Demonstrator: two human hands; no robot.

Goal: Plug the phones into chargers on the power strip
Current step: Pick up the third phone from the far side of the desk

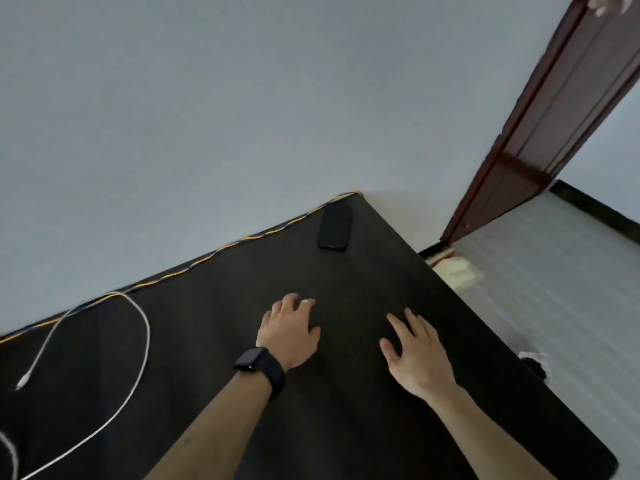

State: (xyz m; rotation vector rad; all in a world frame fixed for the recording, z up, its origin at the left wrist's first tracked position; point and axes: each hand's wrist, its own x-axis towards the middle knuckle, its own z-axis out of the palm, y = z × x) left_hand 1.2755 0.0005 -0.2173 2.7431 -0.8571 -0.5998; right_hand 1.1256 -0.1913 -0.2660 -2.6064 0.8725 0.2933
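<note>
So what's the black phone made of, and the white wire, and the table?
The phone looks like glossy glass or plastic: dark, smooth, with a faint sheen. The white cable seems soft rubbery plastic, since it lies in loose curves. The table top looks matte dark wood or laminate, with faint grain streaks; I can't tell which.

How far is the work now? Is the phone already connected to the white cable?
Nothing looks done yet. The phone lies at the table's far corner with no cable in it. The white cable lies loose, its plug end free. The left hand and right hand are both empty. No power strip is in view.
</note>
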